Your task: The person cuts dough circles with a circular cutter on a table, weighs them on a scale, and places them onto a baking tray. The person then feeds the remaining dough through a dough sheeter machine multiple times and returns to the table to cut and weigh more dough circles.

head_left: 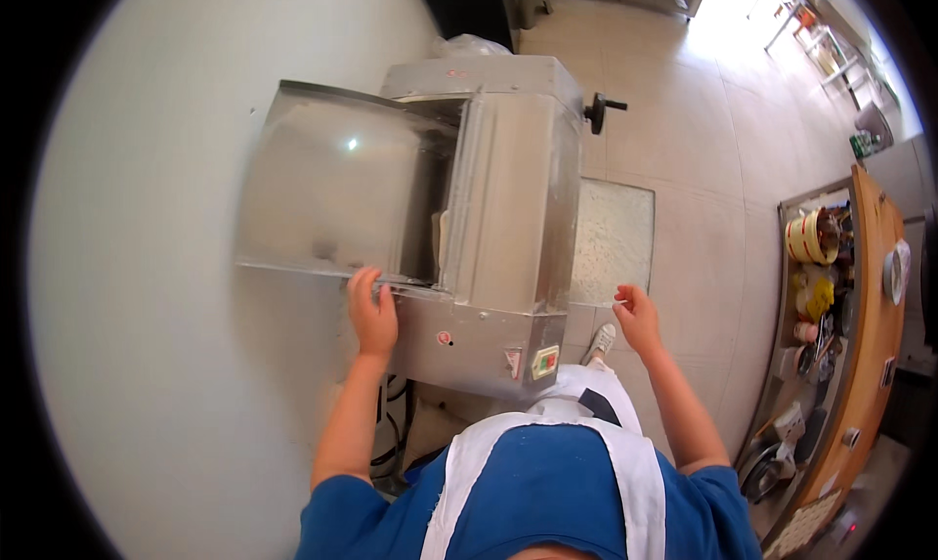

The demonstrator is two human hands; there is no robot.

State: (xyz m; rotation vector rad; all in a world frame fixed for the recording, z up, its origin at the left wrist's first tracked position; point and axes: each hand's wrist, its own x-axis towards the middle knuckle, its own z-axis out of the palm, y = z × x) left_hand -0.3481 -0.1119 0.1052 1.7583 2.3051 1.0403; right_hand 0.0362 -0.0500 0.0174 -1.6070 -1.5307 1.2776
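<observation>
A boxy stainless steel machine (510, 198) stands in front of me, with a wide, smooth metal tray (332, 184) sloping out from its left side. My left hand (373, 314) touches the tray's near edge, fingertips over the rim and thumb apart. Between tray and housing is a dark opening (425, 208), whose inside is mostly hidden. To the right of the machine, my right hand (637, 318) hangs in the air, fingers loosely bent; I see nothing held in it. Red and green buttons (545, 363) sit on the machine's near corner.
A black crank handle (598, 112) sticks out from the machine's far right. Close on the left is a pale wall (147, 267). A wooden-topped bench (860, 365) with crowded shelves stands to the right, holding a yellow bucket (809, 237). Dark cables (393, 428) hang below the machine.
</observation>
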